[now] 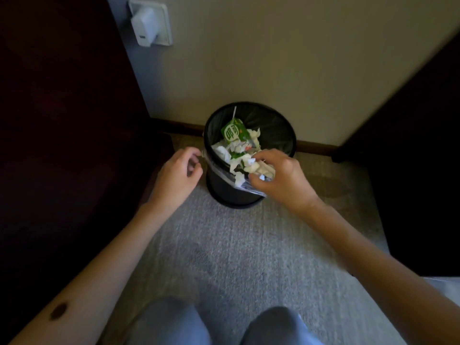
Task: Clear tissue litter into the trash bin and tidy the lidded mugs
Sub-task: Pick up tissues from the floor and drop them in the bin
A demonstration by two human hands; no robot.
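Observation:
A round black trash bin with a dark liner stands on the carpet against the wall. Crumpled white tissues and a green packet fill it. My right hand hovers over the bin's near rim, fingers curled around crumpled tissue. My left hand is just left of the bin, fingers loosely bent and pinching the liner's edge at the rim. No lidded mugs are in view.
Dark wooden furniture rises on the left and another dark piece on the right. A white plug-in device sits on the wall above. Grey carpet lies in front; my knees show at the bottom.

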